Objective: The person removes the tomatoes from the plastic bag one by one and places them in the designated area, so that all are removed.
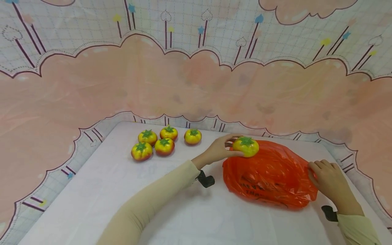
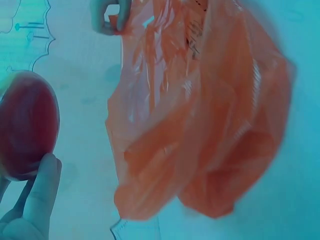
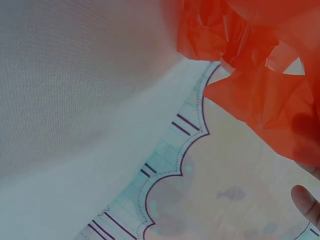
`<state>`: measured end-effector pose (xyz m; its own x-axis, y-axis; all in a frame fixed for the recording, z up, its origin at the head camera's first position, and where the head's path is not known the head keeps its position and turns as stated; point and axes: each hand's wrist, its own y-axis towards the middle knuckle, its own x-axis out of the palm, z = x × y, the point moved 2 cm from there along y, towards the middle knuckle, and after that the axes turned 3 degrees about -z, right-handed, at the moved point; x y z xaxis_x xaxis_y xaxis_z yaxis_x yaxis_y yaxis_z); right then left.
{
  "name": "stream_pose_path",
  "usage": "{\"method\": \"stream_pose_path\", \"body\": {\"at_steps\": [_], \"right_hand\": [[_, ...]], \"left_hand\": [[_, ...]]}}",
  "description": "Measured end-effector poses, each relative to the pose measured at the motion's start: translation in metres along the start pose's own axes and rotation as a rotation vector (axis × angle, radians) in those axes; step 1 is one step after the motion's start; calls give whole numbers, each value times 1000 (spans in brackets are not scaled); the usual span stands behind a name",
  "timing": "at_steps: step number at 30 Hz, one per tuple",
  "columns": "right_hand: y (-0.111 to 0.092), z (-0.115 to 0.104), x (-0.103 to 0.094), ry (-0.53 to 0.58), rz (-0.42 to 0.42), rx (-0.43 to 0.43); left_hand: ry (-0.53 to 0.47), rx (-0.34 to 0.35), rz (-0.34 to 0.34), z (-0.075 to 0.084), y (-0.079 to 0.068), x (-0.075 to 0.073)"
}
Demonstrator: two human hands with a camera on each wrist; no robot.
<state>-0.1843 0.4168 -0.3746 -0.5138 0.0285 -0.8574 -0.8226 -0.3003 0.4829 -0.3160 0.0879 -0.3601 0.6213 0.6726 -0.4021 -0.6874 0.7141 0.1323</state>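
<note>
A yellow-and-red tomato (image 1: 246, 147) with a green leafy top is in my left hand (image 1: 219, 149), gripped between thumb and fingers over the left part of a red plastic bag (image 1: 275, 173). The left wrist view shows the red underside of that tomato (image 2: 31, 125) beside the crumpled bag (image 2: 200, 115). My right hand (image 1: 330, 178) pinches the bag's right edge, with its fingers curled at the plastic; the left wrist view also shows this hand (image 2: 104, 17) at the bag. In the right wrist view, a handle hole shows in the bag (image 3: 265, 102), near my thumb (image 3: 304, 200).
Several similar tomatoes (image 1: 164, 147) stand grouped at the back left of the white table (image 1: 92, 190), one slightly apart to the right. A patterned cloth (image 1: 190, 85) with cloud shapes rises behind the table. Each wrist carries a black device (image 1: 206, 180).
</note>
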Motion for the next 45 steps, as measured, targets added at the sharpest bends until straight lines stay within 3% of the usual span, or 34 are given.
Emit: {"method": "stream_pose_path", "body": {"at_steps": [7, 16, 24, 30, 45], "right_hand": [[-2, 0, 0, -7, 9, -4], [-2, 0, -3, -7, 6, -1], [0, 0, -3, -10, 30, -17], [0, 0, -2, -9, 47, -23], [-1, -1, -1, -5, 26, -15]], "left_hand": [[-24, -47, 54, -14, -16, -19], [-51, -202, 208, -36, -39, -47], [-45, -251, 316, -54, -63, -70], [-69, -297, 347, -64, -72, -74], [-52, -351, 333, -85, -80, -73]]}}
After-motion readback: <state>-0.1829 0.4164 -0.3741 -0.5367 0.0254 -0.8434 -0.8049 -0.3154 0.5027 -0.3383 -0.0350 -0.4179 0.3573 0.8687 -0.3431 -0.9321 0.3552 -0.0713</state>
